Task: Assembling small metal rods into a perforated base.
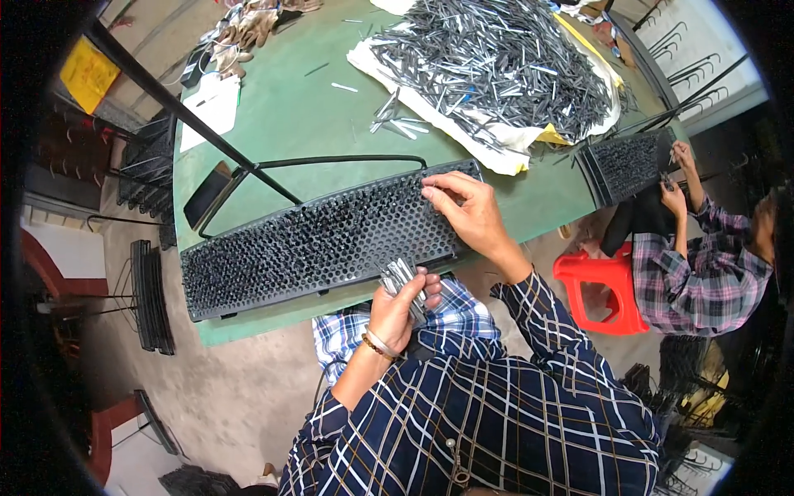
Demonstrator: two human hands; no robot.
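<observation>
A long black panel (370, 245), full of small round holes, lies slanted across the near edge of the table. Many holes on its left side and along its far edge have dark pieces standing in them; a patch right of the middle shows bare holes. My left hand (392, 317) is closed around a bundle of thin grey metal strips (400, 276), just in front of the panel's near edge. Over the panel's right end, my right hand (475, 213) has thumb and fingers pinched together at the far rim. Whatever sits between those fingertips is too small to make out.
A big heap of similar strips (504, 62) rests on a white sack (488, 152) on the green table (285, 107). A black metal frame (186, 116) crosses at left, by a phone-like slab (208, 195). At right, a co-worker (703, 264) handles another panel (633, 165) near a red stool (600, 289).
</observation>
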